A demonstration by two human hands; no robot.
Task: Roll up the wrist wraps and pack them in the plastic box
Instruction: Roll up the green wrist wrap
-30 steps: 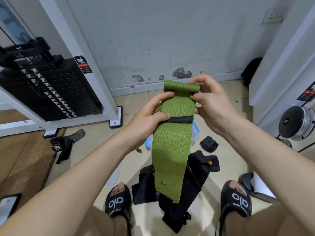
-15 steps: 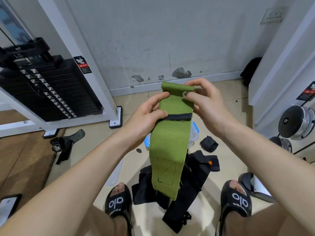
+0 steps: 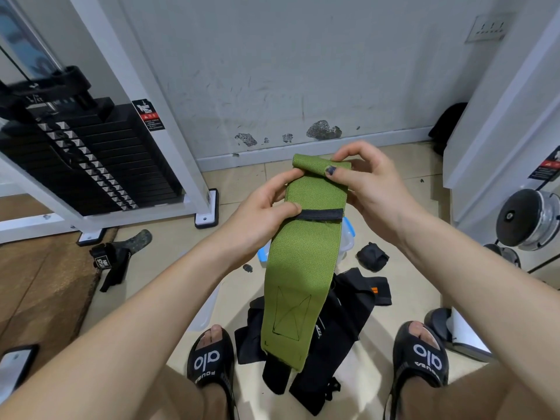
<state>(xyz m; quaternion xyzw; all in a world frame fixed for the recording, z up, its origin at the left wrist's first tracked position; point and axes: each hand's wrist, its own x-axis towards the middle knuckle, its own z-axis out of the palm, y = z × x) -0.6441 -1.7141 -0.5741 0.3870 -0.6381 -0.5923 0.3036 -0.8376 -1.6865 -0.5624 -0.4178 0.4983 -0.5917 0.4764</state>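
Cloth, metal and tile

The green wrist wrap (image 3: 300, 268) was coarse, matt woven cloth with a black elastic band (image 3: 321, 214). The weight stack (image 3: 100, 159) looked matt black metal, the floor tiles (image 3: 242, 183) smooth, the wall (image 3: 288, 71) scuffed and chipped.

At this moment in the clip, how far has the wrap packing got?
Early. One small black bundle on the floor looks already rolled. In hand: both the left hand and right hand hold the green wrap, only its top edge curled over. Left: most of its length, the black wraps piled below, and loading the plastic box, mostly hidden.
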